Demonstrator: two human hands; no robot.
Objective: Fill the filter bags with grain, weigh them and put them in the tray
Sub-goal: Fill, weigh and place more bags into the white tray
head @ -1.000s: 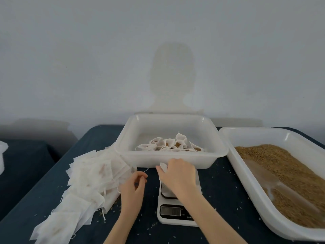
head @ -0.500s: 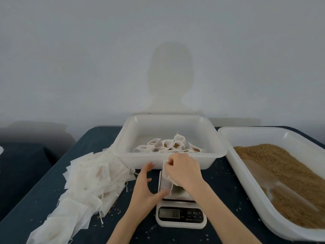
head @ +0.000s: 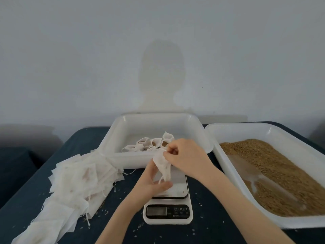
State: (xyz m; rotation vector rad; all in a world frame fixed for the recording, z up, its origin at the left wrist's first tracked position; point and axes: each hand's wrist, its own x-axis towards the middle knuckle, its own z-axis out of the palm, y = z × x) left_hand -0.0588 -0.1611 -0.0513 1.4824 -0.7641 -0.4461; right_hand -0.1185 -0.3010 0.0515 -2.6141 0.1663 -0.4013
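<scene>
While the right hand (head: 184, 155) pinches the top edge of an empty filter bag (head: 162, 164), the left hand (head: 151, 184) holds its lower end between thumb and fingers, the bag hanging above the scale (head: 168, 208). Behind the scale a white tray (head: 116, 138) holds filled bags (head: 149, 145). To the right a larger tray (head: 228, 166) holds grain (head: 281, 173). A pile of empty bags (head: 75, 182) lies on the table (head: 88, 138) to the left.

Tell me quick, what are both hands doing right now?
Left hand: holds the bottom of the filter bag above the scale.
Right hand: pinches the bag's top.
</scene>
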